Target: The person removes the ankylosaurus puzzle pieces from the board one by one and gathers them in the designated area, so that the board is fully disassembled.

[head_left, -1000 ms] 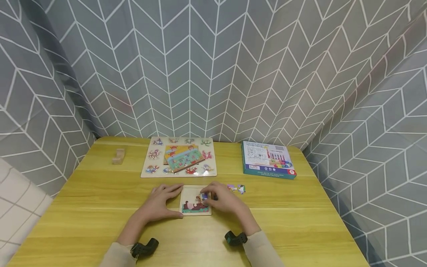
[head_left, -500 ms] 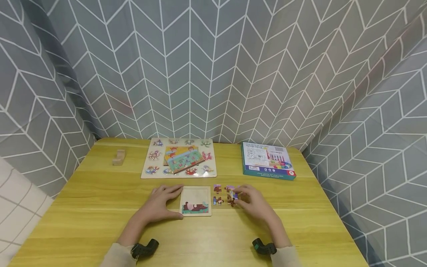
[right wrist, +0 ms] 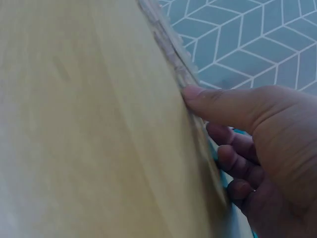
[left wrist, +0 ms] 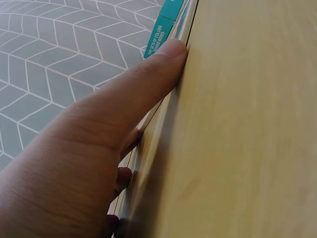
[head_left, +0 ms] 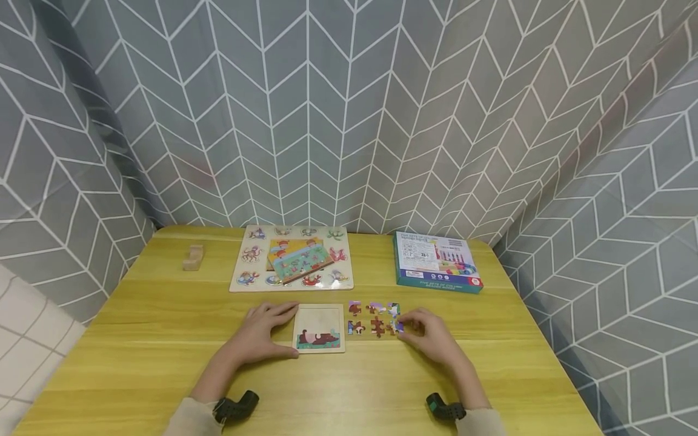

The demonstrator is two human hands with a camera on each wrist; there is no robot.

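Note:
A small square puzzle tray (head_left: 319, 327) lies on the yellow table (head_left: 163, 339), with only its bottom strip of picture filled. My left hand (head_left: 262, 330) rests at its left edge, thumb (left wrist: 163, 64) against the tray's side. Several loose puzzle pieces (head_left: 375, 318) sit in two rows just right of the tray. My right hand (head_left: 428, 336) is at the right end of the lower row, fingers curled, its thumb (right wrist: 198, 94) touching a purple piece (head_left: 397, 327).
At the back centre lies a large animal peg puzzle board (head_left: 291, 265) with two smaller picture puzzles stacked on it. A teal box (head_left: 436, 261) sits at the back right, a small wooden block (head_left: 193, 257) at the back left. Grey patterned curtains surround the table.
My right hand left the tray and moved right, and several pieces now lie in rows beside the tray. The tray shows less picture. The left hand stayed put.

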